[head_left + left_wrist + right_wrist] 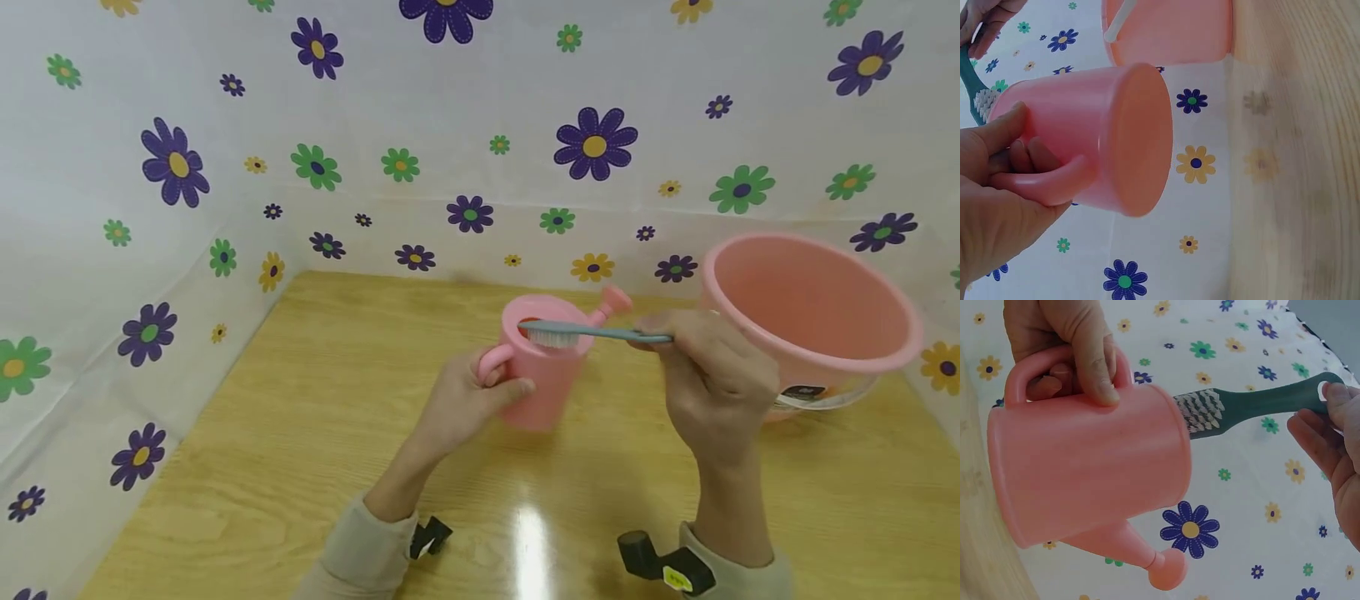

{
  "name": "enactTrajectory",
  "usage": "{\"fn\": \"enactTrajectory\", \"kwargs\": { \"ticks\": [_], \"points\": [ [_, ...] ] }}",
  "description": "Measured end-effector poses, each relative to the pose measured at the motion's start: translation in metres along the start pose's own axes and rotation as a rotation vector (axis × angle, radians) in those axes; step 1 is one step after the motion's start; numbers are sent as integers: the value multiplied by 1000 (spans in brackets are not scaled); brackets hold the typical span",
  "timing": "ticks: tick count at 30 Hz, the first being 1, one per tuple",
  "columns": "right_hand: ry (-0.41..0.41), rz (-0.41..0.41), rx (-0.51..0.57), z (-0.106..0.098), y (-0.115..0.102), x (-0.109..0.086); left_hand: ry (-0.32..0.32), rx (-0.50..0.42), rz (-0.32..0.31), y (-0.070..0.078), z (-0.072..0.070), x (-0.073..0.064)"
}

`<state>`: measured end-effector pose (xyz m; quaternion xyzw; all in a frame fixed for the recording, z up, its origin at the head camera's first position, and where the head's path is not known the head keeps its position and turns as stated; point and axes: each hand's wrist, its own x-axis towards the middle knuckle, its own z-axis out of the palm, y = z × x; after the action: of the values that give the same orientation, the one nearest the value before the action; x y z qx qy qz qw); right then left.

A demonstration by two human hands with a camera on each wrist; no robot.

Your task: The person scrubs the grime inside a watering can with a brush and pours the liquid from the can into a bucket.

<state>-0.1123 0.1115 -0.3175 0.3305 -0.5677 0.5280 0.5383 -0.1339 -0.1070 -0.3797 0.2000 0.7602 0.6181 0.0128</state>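
A pink watering can (542, 379) is held up off the table by my left hand (474, 393), whose fingers curl through its loop handle (1054, 181) while the thumb presses the can's side. Its base faces the left wrist camera, clear of the wood. My right hand (712, 383) pinches the end of a green-handled scrub brush (1266, 400). White bristles (1200, 411) point down at the can's open mouth, with the brush head across the rim. The spout with its round rose (1167, 569) sticks out opposite the handle. The can's inside is mostly hidden.
A large pink bucket (817, 362) with a white bail handle stands on the right of the wooden table (337, 350). White cloth with printed flowers (375, 100) hangs behind and to the left. Black wrist devices (667, 565) sit at both sleeves.
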Motion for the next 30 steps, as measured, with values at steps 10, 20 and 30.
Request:
{"fn": "enactTrajectory", "kwargs": {
  "ticks": [10,20,30],
  "points": [
    [25,102,39,-3,0,-2,74,-64,-3,5,2,1],
    [-280,280,9,-20,1,-10,239,57,30,1,1,-2],
    [-601,551,-369,-30,-3,-10,284,100,67,-1,2,1]
  ]
}}
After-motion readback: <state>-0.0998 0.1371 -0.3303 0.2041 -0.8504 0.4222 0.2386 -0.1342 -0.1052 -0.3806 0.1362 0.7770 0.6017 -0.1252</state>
